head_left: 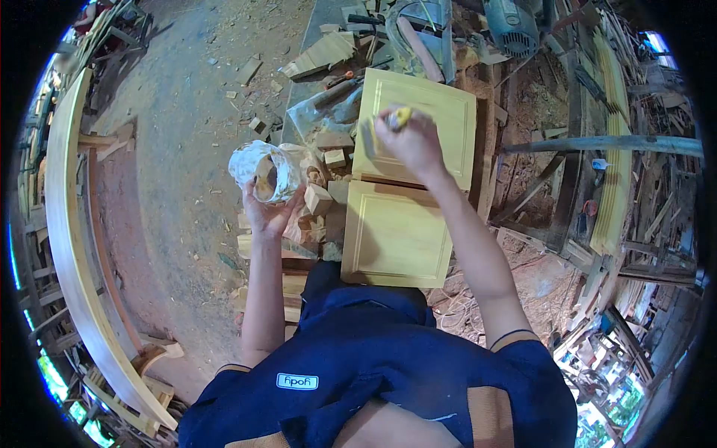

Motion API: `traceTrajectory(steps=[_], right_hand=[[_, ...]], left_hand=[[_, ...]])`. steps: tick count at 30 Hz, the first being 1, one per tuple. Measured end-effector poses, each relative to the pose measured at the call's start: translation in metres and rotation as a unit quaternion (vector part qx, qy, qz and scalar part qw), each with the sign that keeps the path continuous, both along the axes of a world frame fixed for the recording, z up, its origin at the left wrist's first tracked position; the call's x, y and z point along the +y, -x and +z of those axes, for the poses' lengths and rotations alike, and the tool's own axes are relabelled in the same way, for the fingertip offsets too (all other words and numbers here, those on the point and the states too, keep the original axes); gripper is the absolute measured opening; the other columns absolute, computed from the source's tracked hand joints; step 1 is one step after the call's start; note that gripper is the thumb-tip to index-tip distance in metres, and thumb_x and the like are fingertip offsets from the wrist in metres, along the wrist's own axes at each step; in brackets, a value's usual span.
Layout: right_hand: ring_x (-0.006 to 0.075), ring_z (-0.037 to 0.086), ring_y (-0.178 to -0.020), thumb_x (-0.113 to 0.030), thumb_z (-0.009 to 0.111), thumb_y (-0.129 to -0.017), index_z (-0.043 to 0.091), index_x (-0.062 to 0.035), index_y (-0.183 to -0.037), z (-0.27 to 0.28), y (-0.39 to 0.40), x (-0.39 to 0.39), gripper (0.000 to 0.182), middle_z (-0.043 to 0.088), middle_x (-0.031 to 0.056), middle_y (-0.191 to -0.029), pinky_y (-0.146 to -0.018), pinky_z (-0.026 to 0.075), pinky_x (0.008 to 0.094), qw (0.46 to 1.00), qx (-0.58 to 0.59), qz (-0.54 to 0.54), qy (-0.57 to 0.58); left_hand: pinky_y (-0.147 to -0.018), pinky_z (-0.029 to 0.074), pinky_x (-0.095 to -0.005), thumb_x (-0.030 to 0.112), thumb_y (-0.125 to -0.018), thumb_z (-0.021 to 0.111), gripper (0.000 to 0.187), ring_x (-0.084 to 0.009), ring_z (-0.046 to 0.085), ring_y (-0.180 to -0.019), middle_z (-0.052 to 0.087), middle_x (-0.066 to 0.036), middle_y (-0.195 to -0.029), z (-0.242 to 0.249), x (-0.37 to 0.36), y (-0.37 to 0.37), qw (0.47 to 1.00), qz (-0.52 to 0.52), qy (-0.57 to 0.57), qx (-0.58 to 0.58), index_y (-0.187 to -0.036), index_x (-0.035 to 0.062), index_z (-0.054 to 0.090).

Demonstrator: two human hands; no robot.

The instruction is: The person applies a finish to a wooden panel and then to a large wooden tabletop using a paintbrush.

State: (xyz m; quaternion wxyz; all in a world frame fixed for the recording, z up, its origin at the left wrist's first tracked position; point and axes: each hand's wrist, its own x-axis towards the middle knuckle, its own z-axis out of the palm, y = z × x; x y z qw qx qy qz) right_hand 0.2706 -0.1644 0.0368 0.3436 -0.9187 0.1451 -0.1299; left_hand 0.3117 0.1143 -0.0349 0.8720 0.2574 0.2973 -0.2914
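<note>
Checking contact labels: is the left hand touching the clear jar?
Touching. The head view shows the left hand cupped under the clear jar, with fingers wrapped up its side and no gap. The right hand holds a brush over the far wooden panel.

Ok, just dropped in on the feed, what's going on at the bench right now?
A person in a dark blue shirt stands over two yellowish wooden panels lying end to end. The right hand holds a yellow-handled brush against the far panel, near its left edge. The left hand holds a clear container off to the side. The near panel lies untouched. Wood offcuts clutter the bench between them.
</note>
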Motion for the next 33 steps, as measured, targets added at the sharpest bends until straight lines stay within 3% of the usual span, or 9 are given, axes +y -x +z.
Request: traceTrajectory(steps=[4, 9, 15, 18, 21, 25, 28, 29, 33], right_hand=[[0.0299, 0.064, -0.069, -0.017, 0.063, -0.079, 0.063, -0.0106, -0.088, -0.014, -0.053, -0.034, 0.011, 0.059, 0.013, -0.075, -0.059, 0.052, 0.0404, 0.987, -0.129, -0.03, 0.095], [0.0299, 0.064, -0.069, -0.011, 0.061, -0.079, 0.063, -0.0101, -0.092, -0.024, -0.061, -0.041, 0.013, 0.061, 0.0108, -0.081, -0.058, 0.052, 0.0427, 0.943, -0.057, 0.211, 0.251], [0.0274, 0.063, -0.068, -0.01, 0.063, -0.076, 0.062, -0.0083, -0.09, 0.004, 0.019, 0.032, 0.014, 0.059, 0.0113, -0.074, -0.06, 0.054, 0.0372, 0.95, 0.022, 0.244, 0.195], [0.0268, 0.062, -0.066, -0.014, 0.066, -0.079, 0.066, -0.0053, -0.084, 0.012, 0.033, 0.044, 0.01, 0.062, 0.0107, -0.075, -0.062, 0.048, 0.0336, 0.986, 0.019, 0.105, -0.13], [0.025, 0.062, -0.067, -0.013, 0.066, -0.079, 0.066, -0.0054, -0.084, -0.015, 0.043, 0.035, 0.009, 0.063, 0.011, -0.076, -0.063, 0.049, 0.0326, 0.994, -0.062, 0.035, -0.089], [0.0076, 0.057, -0.068, -0.022, 0.065, -0.087, 0.066, -0.0057, -0.088, -0.03, 0.1, -0.019, 0.017, 0.062, -0.0002, -0.076, -0.061, 0.047, 0.0257, 0.974, -0.018, -0.134, -0.181], [0.0056, 0.057, -0.065, -0.014, 0.066, -0.086, 0.065, -0.0052, -0.089, -0.025, 0.155, -0.073, 0.009, 0.063, 0.0, -0.074, -0.057, 0.045, 0.0221, 0.966, -0.039, -0.217, -0.131], [0.0068, 0.063, -0.069, -0.022, 0.061, -0.09, 0.065, -0.0063, -0.092, -0.015, 0.169, -0.086, 0.017, 0.065, 0.0015, -0.076, -0.056, 0.049, 0.0234, 0.975, -0.011, -0.216, -0.055], [0.0187, 0.062, -0.065, -0.012, 0.064, -0.082, 0.063, -0.0087, -0.085, 0.003, 0.178, -0.106, 0.004, 0.061, 0.0036, -0.077, -0.058, 0.047, 0.0327, 0.945, -0.016, -0.24, 0.221]], left_hand=[[-0.103, 0.032, -0.0593, 0.041, -0.086, 0.048, 0.057, -0.0321, 0.043, -0.124, 0.044, -0.01, -0.134, -0.003, 0.002, -0.009, 1.0, 0.016, -0.006, -0.011, -0.134, 0.0124, 0.039], [-0.103, 0.032, -0.0594, 0.04, -0.086, 0.05, 0.056, -0.0315, 0.042, -0.125, 0.044, -0.009, -0.135, -0.006, 0.003, -0.012, 1.0, 0.017, -0.008, -0.01, -0.135, 0.0142, 0.039], [-0.102, 0.033, -0.0586, 0.041, -0.087, 0.048, 0.055, -0.0308, 0.043, -0.125, 0.045, -0.008, -0.134, 0.0, -0.003, -0.008, 1.0, 0.009, -0.018, -0.005, -0.134, 0.0155, 0.04], [-0.105, 0.032, -0.0576, 0.04, -0.087, 0.048, 0.055, -0.0326, 0.04, -0.126, 0.043, -0.012, -0.136, 0.0, -0.009, -0.008, 1.0, 0.006, -0.018, -0.012, -0.134, 0.0138, 0.042], [-0.105, 0.032, -0.0576, 0.039, -0.086, 0.05, 0.055, -0.0331, 0.04, -0.126, 0.043, -0.013, -0.136, 0.002, -0.018, -0.008, 1.0, -0.012, -0.011, -0.022, -0.134, 0.0131, 0.042], [-0.102, 0.035, -0.0592, 0.042, -0.088, 0.045, 0.053, -0.0313, 0.044, -0.123, 0.048, -0.009, -0.132, 0.014, -0.028, -0.002, 1.0, -0.011, -0.014, -0.006, -0.132, 0.0125, 0.043], [-0.102, 0.035, -0.0586, 0.042, -0.088, 0.045, 0.053, -0.0322, 0.044, -0.124, 0.047, -0.011, -0.133, 0.013, -0.031, 0.002, 1.0, -0.004, 0.0, 0.018, -0.132, 0.0126, 0.043], [-0.102, 0.035, -0.0585, 0.042, -0.088, 0.045, 0.053, -0.0324, 0.043, -0.124, 0.046, -0.011, -0.133, 0.01, -0.03, 0.004, 1.0, -0.008, -0.001, 0.017, -0.133, 0.0126, 0.042], [-0.101, 0.035, -0.0584, 0.042, -0.089, 0.043, 0.054, -0.0331, 0.042, -0.125, 0.045, -0.012, -0.135, 0.0, -0.026, 0.007, 0.999, -0.035, 0.011, 0.007, -0.134, 0.0129, 0.041]])
